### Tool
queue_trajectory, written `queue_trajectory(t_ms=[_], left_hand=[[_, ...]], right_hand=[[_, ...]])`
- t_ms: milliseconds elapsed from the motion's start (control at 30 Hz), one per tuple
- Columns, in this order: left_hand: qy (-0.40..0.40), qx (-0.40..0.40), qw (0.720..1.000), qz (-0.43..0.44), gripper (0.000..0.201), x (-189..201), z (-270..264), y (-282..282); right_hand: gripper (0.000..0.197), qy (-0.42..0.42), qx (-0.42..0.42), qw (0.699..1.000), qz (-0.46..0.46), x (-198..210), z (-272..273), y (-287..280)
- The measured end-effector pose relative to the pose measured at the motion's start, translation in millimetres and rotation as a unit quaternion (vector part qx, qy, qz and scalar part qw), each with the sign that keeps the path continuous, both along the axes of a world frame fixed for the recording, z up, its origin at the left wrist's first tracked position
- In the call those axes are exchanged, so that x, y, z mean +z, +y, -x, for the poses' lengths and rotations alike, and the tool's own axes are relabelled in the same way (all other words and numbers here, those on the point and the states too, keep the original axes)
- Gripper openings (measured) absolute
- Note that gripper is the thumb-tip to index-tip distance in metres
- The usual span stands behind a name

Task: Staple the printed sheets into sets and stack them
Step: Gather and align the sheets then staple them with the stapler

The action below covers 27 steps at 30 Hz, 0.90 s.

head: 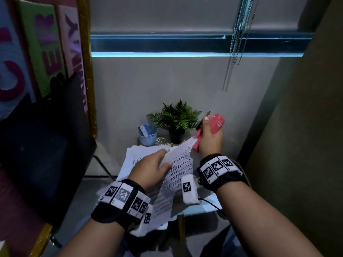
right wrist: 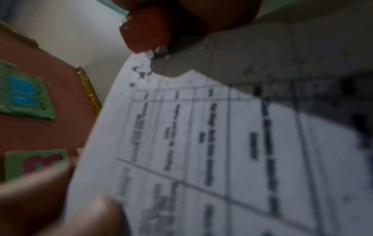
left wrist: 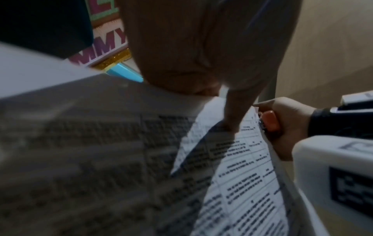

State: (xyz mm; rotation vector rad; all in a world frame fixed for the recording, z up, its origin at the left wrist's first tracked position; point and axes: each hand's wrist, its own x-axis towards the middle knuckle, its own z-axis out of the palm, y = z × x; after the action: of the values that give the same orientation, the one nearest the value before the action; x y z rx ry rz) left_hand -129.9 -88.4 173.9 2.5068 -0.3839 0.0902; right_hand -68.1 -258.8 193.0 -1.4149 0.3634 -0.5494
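- My left wrist view alone shows my left hand [left wrist: 201, 52] pinching the printed sheets [left wrist: 238, 167]; my right hand [head: 210, 140] grips the pink stapler [head: 216, 123].
- A fern pot [head: 176, 135] and a blue cup [head: 147, 135] stand beyond my hands.

Both hands [head: 155, 168] [head: 210, 139] raised, fingers curled

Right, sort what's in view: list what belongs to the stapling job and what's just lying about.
Part of the job:
- red stapler, gripped by the right hand
- printed sheets, held up by the left hand, corner at the stapler
- stack of sheets on the table

Just lying about:
- potted fern
- blue cup
- blind cords
- lettered board
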Motion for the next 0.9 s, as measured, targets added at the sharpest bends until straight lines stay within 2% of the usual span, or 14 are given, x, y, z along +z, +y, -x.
queue_trajectory(t_ms=[67, 133, 200, 300, 367, 400, 500, 533, 567, 633, 667, 733, 800, 900], left_hand=[[0.002, 0.030, 0.999, -0.039, 0.016, -5.2, -1.1, 3.8], [-0.002, 0.072, 0.997, 0.008, 0.014, -8.0, -3.7, 7.7], [-0.020, 0.125, 0.990, 0.055, 0.016, -9.7, -8.3, 13.4], [-0.046, 0.184, 0.974, 0.122, 0.021, -7.8, -12.4, 20.9], [-0.047, 0.199, 0.962, 0.182, 0.022, -5.9, -14.2, 21.6], [-0.048, 0.205, 0.952, 0.221, 0.020, -6.4, -15.9, 21.0], [-0.037, 0.227, 0.913, 0.337, 0.025, -8.0, -24.2, 18.8], [-0.038, 0.224, 0.903, 0.366, 0.023, -8.4, -26.6, 18.0], [-0.040, 0.217, 0.897, 0.384, 0.018, -9.4, -29.2, 17.3], [-0.036, 0.209, 0.890, 0.404, 0.011, -13.4, -35.3, 16.5], [-0.026, 0.209, 0.887, 0.411, 0.011, -16.4, -39.3, 17.0], [0.009, 0.216, 0.898, 0.383, 0.012, -30.1, -52.0, 22.9], [0.073, 0.232, 0.916, 0.319, 0.020, -49.8, -68.0, 31.5], [0.161, 0.251, 0.926, 0.231, 0.016, -86.5, -83.0, 43.4]], right_hand=[[0.045, -0.010, 0.013, 1.000, -0.006, 0.5, 0.8, -0.2], [0.054, -0.013, 0.007, 1.000, -0.002, 2.9, 2.0, -5.1], [0.051, -0.008, -0.021, 0.999, -0.029, 5.9, 3.4, -14.9], [0.033, 0.001, -0.048, 0.994, -0.098, 3.9, 6.9, -36.5], [0.034, 0.021, 0.020, 0.991, -0.131, -6.7, 10.0, -47.7], [0.042, 0.033, 0.070, 0.988, -0.131, -13.4, 13.2, -50.4], [0.089, 0.079, 0.205, 0.972, -0.084, -45.0, 18.6, -47.6], [0.095, 0.097, 0.236, 0.965, -0.064, -55.2, 19.9, -44.3], [0.089, 0.110, 0.259, 0.958, -0.054, -62.4, 21.0, -41.0], [0.059, 0.123, 0.282, 0.949, -0.071, -68.9, 18.9, -38.2], [0.050, 0.132, 0.284, 0.947, -0.068, -66.4, 19.0, -37.4], [0.043, 0.146, 0.265, 0.952, -0.032, -63.8, 16.3, -37.6], [0.036, 0.177, 0.221, 0.959, -0.011, -67.4, 10.6, -43.3], [0.038, 0.253, 0.159, 0.951, 0.076, -94.8, -5.8, -64.3]])
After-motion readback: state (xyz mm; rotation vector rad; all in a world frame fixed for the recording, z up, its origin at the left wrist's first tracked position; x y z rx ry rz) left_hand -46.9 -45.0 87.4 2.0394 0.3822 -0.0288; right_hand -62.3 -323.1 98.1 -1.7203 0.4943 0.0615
